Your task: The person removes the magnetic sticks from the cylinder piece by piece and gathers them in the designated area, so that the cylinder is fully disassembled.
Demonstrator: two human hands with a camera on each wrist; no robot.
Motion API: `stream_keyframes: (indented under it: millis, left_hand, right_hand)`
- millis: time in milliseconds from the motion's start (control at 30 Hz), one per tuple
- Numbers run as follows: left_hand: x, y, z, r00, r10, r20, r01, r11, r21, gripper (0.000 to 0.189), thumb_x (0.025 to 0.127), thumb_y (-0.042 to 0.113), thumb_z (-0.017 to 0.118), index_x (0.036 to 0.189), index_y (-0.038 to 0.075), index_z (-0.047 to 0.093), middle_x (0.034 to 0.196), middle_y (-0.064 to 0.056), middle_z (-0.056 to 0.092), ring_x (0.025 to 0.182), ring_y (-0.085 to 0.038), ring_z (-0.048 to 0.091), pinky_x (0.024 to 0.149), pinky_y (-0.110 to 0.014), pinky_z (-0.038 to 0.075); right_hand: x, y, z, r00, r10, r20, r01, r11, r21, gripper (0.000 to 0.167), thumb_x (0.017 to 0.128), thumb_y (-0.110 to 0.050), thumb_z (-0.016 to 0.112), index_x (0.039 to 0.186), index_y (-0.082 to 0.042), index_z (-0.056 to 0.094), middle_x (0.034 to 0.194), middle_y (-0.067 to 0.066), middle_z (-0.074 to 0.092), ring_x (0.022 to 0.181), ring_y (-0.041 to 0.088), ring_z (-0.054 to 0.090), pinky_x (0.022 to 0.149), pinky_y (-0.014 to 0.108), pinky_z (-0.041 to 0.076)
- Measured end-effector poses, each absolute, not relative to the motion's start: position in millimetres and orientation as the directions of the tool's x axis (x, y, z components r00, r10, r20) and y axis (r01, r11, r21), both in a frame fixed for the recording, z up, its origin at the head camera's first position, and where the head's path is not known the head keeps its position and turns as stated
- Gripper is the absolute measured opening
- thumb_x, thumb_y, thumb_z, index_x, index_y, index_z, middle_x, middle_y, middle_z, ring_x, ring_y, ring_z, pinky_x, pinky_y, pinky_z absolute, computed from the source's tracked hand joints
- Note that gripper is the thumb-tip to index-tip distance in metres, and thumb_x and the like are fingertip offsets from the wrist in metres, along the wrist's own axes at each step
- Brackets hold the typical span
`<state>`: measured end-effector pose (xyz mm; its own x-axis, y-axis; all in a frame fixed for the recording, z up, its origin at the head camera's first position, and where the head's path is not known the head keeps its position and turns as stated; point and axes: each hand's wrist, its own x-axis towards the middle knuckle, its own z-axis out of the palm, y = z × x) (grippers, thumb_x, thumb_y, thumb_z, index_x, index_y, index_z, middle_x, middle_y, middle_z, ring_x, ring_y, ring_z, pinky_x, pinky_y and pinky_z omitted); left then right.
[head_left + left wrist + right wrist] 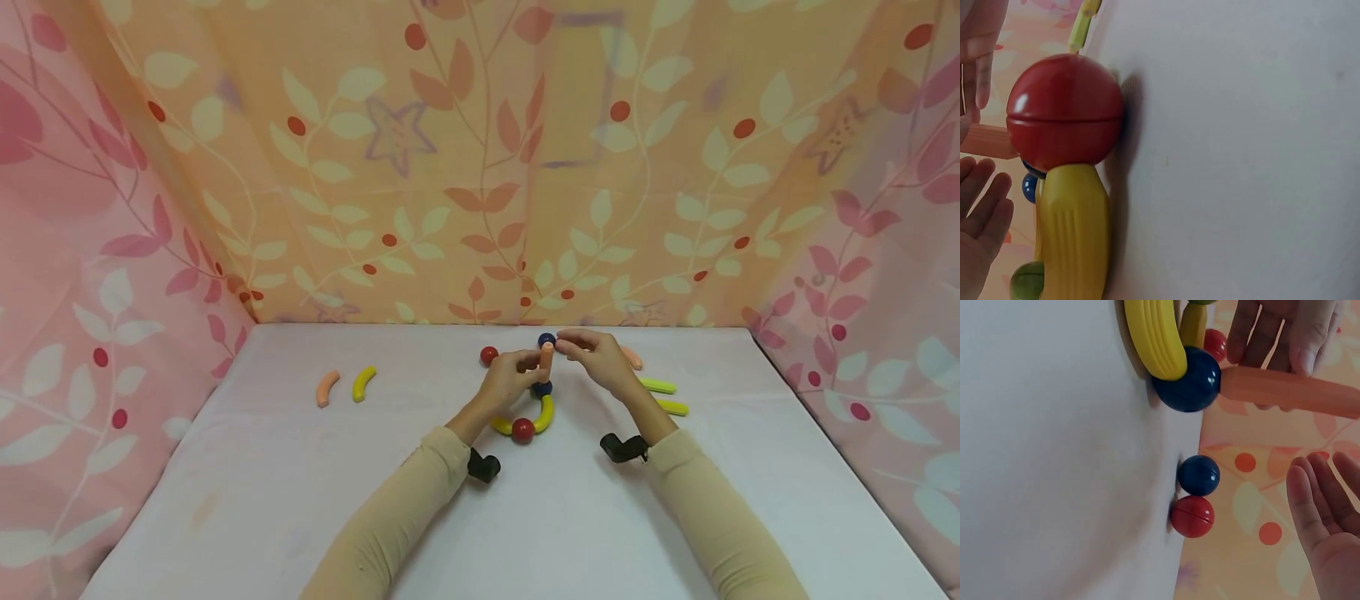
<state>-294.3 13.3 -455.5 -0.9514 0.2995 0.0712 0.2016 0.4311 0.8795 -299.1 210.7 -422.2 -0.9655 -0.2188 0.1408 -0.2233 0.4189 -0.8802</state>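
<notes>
My left hand (512, 379) pinches an orange stick (547, 363), which stands upright on a blue ball (542, 388). Close to the stick's right side, my right hand (600, 358) has its fingers loosely bent with nothing in them. Yellow curved pieces (546, 414) join that blue ball to a red ball (522, 430) at the front. A green ball (1027, 281) belongs to the left part of this structure, hidden by my left hand in the head view. In the right wrist view, the left thumb lies against the stick, and the right fingers (1313, 494) are spread apart from it.
Behind the hands sit a loose blue ball (1199, 475) and a red ball (1192, 517); another red ball (489, 356) lies left of them. Two curved pieces, orange (327, 389) and yellow (363, 384), lie far left. Yellow-green sticks (660, 386) and an orange piece (632, 358) lie right.
</notes>
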Motion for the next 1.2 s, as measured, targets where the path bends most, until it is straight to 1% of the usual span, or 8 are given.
stream_keyframes:
  millis: [100,233,367,533,767,900,1100,1200]
  left_hand:
    - [-295,11,-454,-0.948,0.315,0.056,0.208,0.473,0.856,0.044,0.089,0.029,0.071,0.128,0.011,0.064,0.127,-0.006,0.067,0.116,-0.025,0.062,0.100,-0.036,0.051]
    - [-297,10,-453,-0.941,0.338,-0.001,0.189,0.531,0.826,0.046,0.088,0.029,0.072,0.128,0.009,0.063,0.130,-0.006,0.065,0.118,-0.025,0.062,0.099,-0.036,0.052]
    - [-300,10,-452,-0.932,0.355,-0.067,0.175,0.605,0.777,0.047,0.088,0.029,0.072,0.129,0.009,0.063,0.131,-0.006,0.064,0.114,-0.023,0.065,0.097,-0.036,0.053]
    - [-305,11,-452,-0.918,0.374,-0.128,0.185,0.692,0.698,0.047,0.088,0.031,0.072,0.129,0.010,0.063,0.126,-0.006,0.067,0.105,-0.019,0.067,0.094,-0.034,0.054]
    - [-308,13,-454,-0.905,0.400,-0.144,0.228,0.743,0.630,0.041,0.088,0.031,0.072,0.124,0.011,0.067,0.116,-0.003,0.071,0.086,-0.013,0.061,0.087,-0.027,0.054]
    - [-307,15,-453,-0.905,0.402,-0.136,0.243,0.754,0.610,0.038,0.089,0.029,0.071,0.122,0.011,0.069,0.113,-0.002,0.072,0.084,-0.013,0.058,0.083,-0.025,0.052]
    - [-306,18,-453,-0.906,0.406,-0.118,0.264,0.760,0.593,0.034,0.089,0.027,0.071,0.119,0.011,0.071,0.110,-0.002,0.073,0.086,-0.013,0.058,0.088,-0.028,0.053]
    - [-305,18,-453,-0.908,0.403,-0.117,0.259,0.758,0.599,0.033,0.090,0.027,0.071,0.118,0.010,0.071,0.110,-0.002,0.073,0.085,-0.013,0.058,0.087,-0.027,0.052]
  right_hand:
    - [-297,208,-427,-0.967,-0.221,0.129,-0.211,0.405,-0.890,0.050,0.093,-0.037,0.064,0.127,-0.001,0.062,0.126,0.017,0.065,0.111,0.029,0.063,0.095,0.045,0.054]
    - [-296,205,-432,-0.966,-0.223,0.128,-0.206,0.373,-0.905,0.046,0.092,-0.036,0.067,0.125,-0.005,0.065,0.127,0.014,0.065,0.113,0.025,0.062,0.092,0.035,0.055]
    - [-296,203,-437,-0.963,-0.229,0.144,-0.219,0.348,-0.912,0.042,0.091,-0.033,0.068,0.123,-0.005,0.066,0.124,0.015,0.067,0.107,0.015,0.064,0.089,0.030,0.056]
    - [-294,199,-440,-0.964,-0.233,0.128,-0.201,0.324,-0.924,0.041,0.092,-0.027,0.068,0.124,-0.002,0.065,0.123,0.018,0.066,0.100,0.006,0.063,0.091,0.030,0.055]
    - [-292,196,-443,-0.971,-0.218,0.097,-0.164,0.316,-0.934,0.043,0.093,-0.025,0.067,0.127,0.001,0.062,0.123,0.020,0.066,0.106,0.016,0.063,0.091,0.019,0.051]
    - [-291,194,-444,-0.974,-0.204,0.102,-0.160,0.292,-0.943,0.042,0.092,-0.025,0.068,0.125,0.000,0.064,0.122,0.020,0.066,0.108,0.020,0.063,0.093,0.023,0.052]
    - [-289,192,-446,-0.979,-0.185,0.085,-0.135,0.280,-0.950,0.044,0.092,-0.028,0.068,0.126,-0.001,0.063,0.123,0.017,0.067,0.112,0.019,0.061,0.100,0.032,0.051]
    - [-289,191,-446,-0.981,-0.177,0.075,-0.123,0.273,-0.954,0.044,0.092,-0.027,0.067,0.127,0.000,0.062,0.124,0.019,0.066,0.112,0.019,0.061,0.099,0.029,0.051]
